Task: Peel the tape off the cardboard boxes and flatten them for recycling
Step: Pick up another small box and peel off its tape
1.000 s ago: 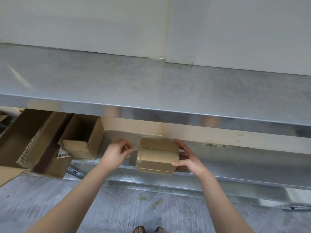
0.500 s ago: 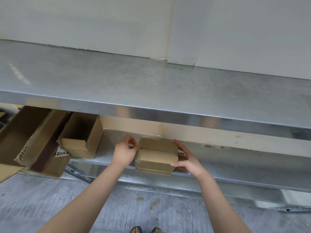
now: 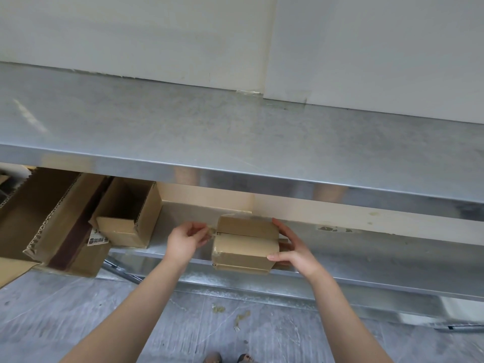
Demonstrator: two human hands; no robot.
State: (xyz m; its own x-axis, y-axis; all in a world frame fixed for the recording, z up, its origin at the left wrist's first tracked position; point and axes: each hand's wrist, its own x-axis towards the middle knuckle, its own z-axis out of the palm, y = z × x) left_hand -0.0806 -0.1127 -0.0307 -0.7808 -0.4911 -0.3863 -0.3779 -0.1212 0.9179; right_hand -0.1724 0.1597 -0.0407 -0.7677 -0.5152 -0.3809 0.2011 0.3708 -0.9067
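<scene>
A small brown cardboard box (image 3: 246,243), closed with a seam across its top, is held in the air in front of the lower metal shelf (image 3: 366,268). My right hand (image 3: 293,252) grips its right end, thumb on the near side and fingers over the far edge. My left hand (image 3: 187,238) sits just off the box's left end and pinches a strip of clear tape (image 3: 212,231) that still runs to the seam.
A steel table top (image 3: 235,132) spans the view above the shelf. Under it on the left stand an open small box (image 3: 131,221) and larger flattened cardboard (image 3: 47,218). Tape scraps (image 3: 241,318) lie on the grey floor near my feet.
My left hand went in to the box's left end, then drew back to the left with the tape pinched. The right hand kept its grip and the box barely moved.
</scene>
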